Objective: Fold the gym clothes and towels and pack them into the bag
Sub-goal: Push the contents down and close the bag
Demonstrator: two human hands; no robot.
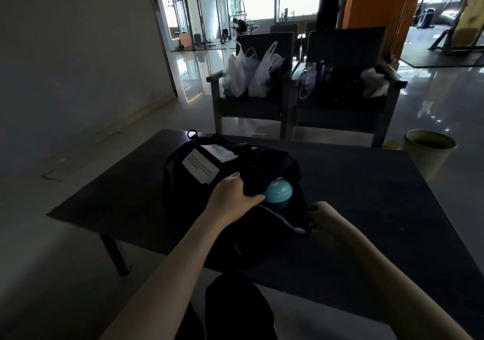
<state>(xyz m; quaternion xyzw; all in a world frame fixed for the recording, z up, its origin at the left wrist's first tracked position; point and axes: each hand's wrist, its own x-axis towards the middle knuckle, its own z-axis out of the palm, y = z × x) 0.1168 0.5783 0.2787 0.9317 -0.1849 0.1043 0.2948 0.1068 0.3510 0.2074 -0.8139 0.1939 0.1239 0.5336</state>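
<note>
A dark bag [183, 190] with white labels lies on the low dark table [366, 195] in front of me. My left hand [233, 191] is closed around a small dark rolled item [251, 181] at the bag's opening. Right beside it, a turquoise round-lidded bottle [279, 191] pokes out of the bag. My right hand [320, 215] grips the near right edge of the bag's dark fabric [282, 221], holding it open. The bag's inside is too dark to make out.
Two dark armchairs stand beyond the table: one holds white plastic bags [248, 75], the other bottles [311, 76] and a dark backpack [340, 83]. A pale green bin [429, 151] sits on the floor at right. Gym machines fill the background.
</note>
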